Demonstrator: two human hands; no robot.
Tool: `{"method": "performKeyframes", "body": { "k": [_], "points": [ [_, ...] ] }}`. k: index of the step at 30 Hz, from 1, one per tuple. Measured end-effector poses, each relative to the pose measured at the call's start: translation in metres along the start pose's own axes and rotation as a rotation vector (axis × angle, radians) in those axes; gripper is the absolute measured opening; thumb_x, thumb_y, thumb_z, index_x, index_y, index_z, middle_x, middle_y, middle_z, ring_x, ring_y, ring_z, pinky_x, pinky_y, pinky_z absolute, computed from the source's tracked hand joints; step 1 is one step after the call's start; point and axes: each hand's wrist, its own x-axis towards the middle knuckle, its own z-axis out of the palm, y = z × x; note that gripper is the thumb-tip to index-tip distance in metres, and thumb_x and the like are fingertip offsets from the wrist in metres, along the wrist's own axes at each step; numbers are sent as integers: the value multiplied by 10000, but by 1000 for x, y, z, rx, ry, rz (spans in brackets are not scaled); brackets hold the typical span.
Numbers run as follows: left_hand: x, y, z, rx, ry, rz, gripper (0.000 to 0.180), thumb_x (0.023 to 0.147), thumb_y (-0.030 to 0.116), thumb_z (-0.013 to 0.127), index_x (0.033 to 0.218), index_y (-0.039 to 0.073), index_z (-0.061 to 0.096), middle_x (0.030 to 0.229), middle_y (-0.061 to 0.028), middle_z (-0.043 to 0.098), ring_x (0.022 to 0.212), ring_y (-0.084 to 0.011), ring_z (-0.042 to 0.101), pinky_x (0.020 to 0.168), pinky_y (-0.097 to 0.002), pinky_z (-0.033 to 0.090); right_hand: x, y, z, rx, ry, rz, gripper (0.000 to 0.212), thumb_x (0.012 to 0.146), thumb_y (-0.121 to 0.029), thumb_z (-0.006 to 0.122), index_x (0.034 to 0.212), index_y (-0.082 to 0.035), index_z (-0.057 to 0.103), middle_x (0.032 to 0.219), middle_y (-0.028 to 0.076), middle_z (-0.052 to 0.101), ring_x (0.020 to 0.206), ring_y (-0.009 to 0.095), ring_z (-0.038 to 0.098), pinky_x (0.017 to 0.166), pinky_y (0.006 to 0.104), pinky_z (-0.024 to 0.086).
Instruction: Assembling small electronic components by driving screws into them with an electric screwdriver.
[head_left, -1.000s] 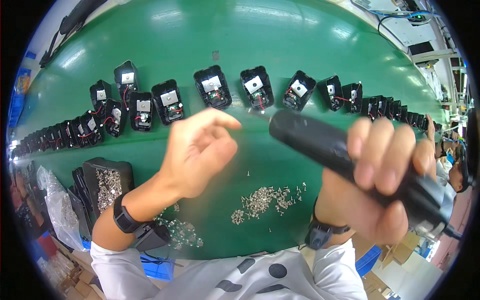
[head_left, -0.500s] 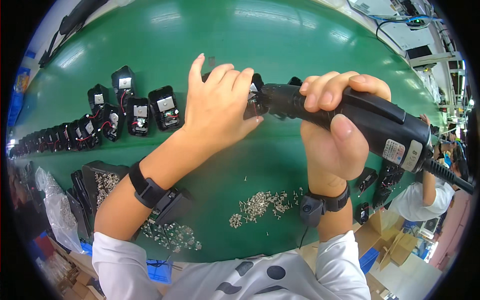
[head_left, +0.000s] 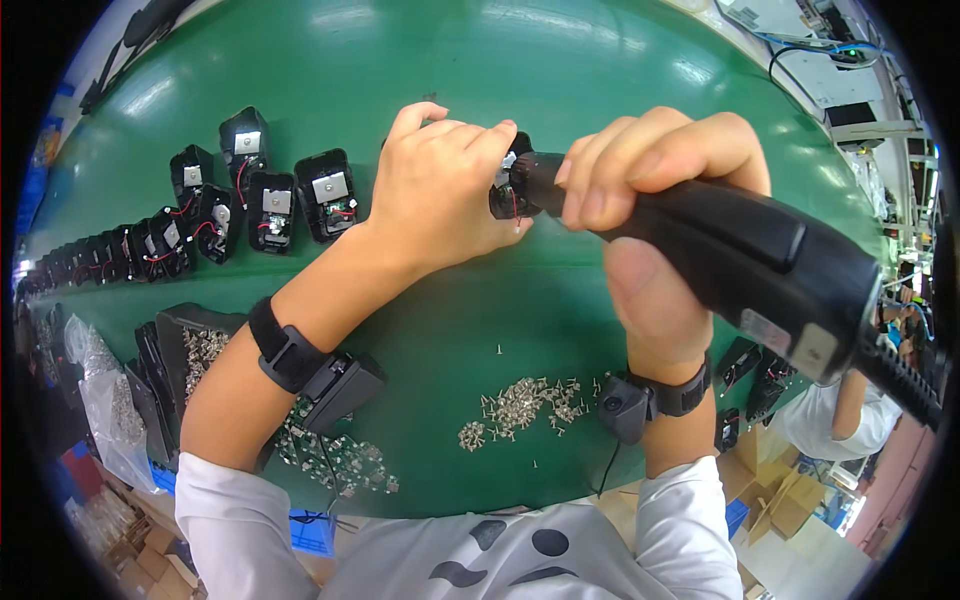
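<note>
My left hand (head_left: 440,195) is closed around a black plastic housing (head_left: 508,203) in the middle of the green table. Much of that housing hides behind my fingers; a metal plate and a red wire show at its right side. In my right hand (head_left: 660,190) is a black electric screwdriver (head_left: 770,250), gripped near its front, its rear raised toward the right. The screwdriver's nose meets the housing over the metal plate, and its bit cannot be seen. Nearby on the left stand similar open housings (head_left: 327,195) with metal plates and red wires.
A pile of small screws (head_left: 520,405) lies on the near table. Small circuit boards (head_left: 335,455) spread beneath my left forearm, beside a dark bin of metal parts (head_left: 205,350) and a clear bag (head_left: 110,400). Black housings (head_left: 770,380) sit at right, near another person's arm (head_left: 850,405).
The screwdriver's body has tilted up and come larger into view, with my right hand turning along. My left hand stays on the housing, its index finger now bent in.
</note>
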Motion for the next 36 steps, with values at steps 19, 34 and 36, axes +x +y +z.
{"method": "performKeyframes", "body": {
  "k": [19, 34, 36],
  "points": [
    [-57, 38, -58, -259, -393, 312, 319, 619, 206, 836, 895, 135, 693, 812, 15, 557, 765, -177, 553, 728, -389, 402, -60, -123, 5, -58, 304, -91, 416, 749, -233, 744, 1062, -113, 497, 820, -26, 548, 705, 122, 546, 767, 308, 391],
    [-63, 68, -59, -945, -251, -536, 40, 887, -4, 634, 853, -2, 612, 861, -91, 645, 745, -129, 620, 627, -262, 525, -76, -127, 25, 181, 409, -268, 387, 714, -43, 809, 945, -99, 503, 680, -25, 619, 618, 107, 624, 697, 257, 518],
    [-44, 85, -73, -1202, -249, -736, 46, 892, 21, 646, 876, -13, 621, 860, -105, 657, 717, -134, 634, 612, -264, 534, -73, -134, 23, 280, 406, -321, 414, 676, -24, 811, 936, -100, 498, 680, -33, 602, 619, 105, 608, 707, 265, 488]
  ]
}}
